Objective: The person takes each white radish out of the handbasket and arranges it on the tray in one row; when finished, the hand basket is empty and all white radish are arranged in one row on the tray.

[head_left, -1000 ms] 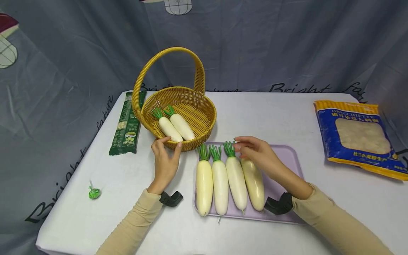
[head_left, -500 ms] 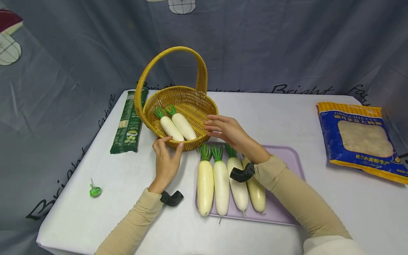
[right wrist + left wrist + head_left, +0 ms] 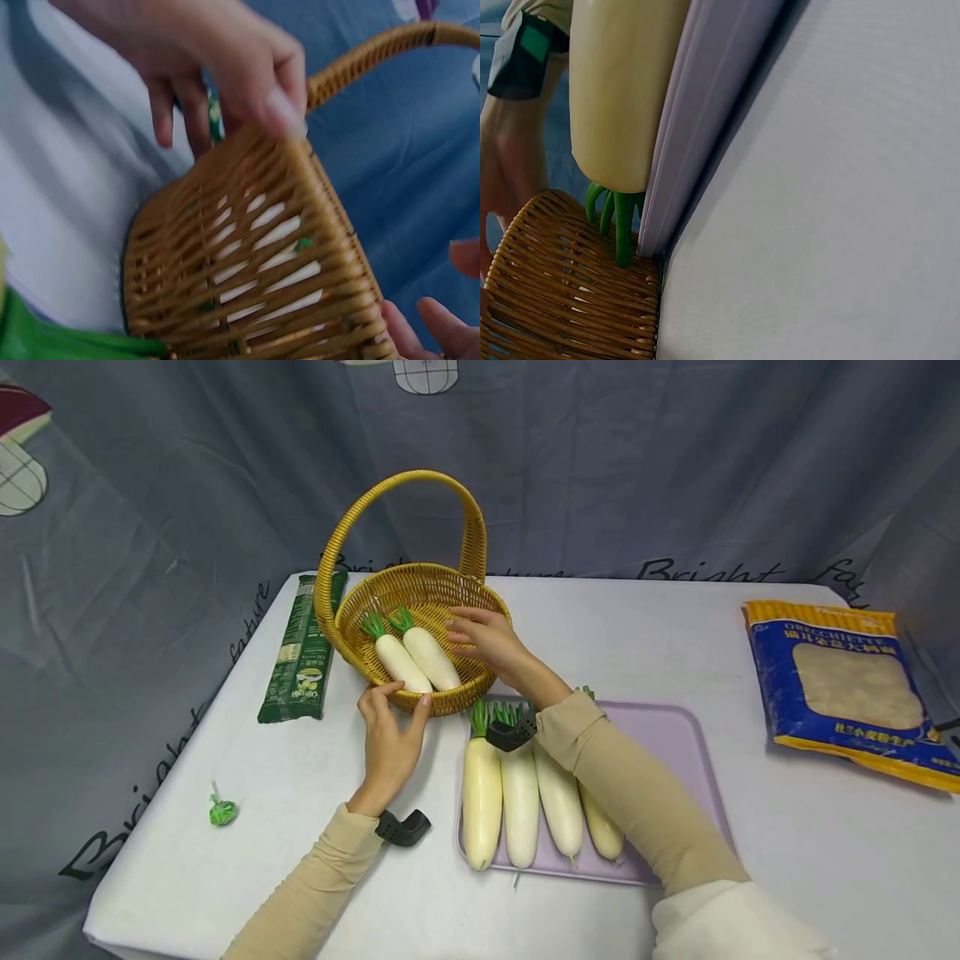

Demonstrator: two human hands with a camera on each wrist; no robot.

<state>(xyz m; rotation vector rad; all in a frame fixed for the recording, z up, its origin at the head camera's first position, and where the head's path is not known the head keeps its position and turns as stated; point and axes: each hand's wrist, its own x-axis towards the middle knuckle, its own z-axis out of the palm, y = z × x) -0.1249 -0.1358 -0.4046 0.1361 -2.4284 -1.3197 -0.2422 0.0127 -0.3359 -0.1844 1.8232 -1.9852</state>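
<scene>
A yellow wicker basket (image 3: 480,597) with a tall handle holds two white radishes with green tops; the right one is a radish (image 3: 431,657) lying beside the other radish (image 3: 402,664). My left hand (image 3: 390,747) holds the basket's front rim, thumb and index finger on it; the right wrist view shows this left hand (image 3: 247,67) at the rim. My right hand (image 3: 491,643) is over the basket's right side, fingers extended toward the right radish and holding nothing. Its fingertips (image 3: 466,256) show at the right wrist view's edge.
On the table, a lilac tray (image 3: 675,760) carries several large radishes (image 3: 482,802), partly under my right forearm. A green packet (image 3: 296,664) lies left of the basket, a green-wrapped lollipop (image 3: 222,812) nearer me. A blue-yellow pasta bag (image 3: 855,685) lies far right.
My right hand has moved left and away from me, from above the tray's radishes to over the basket. My left hand stays at the front rim.
</scene>
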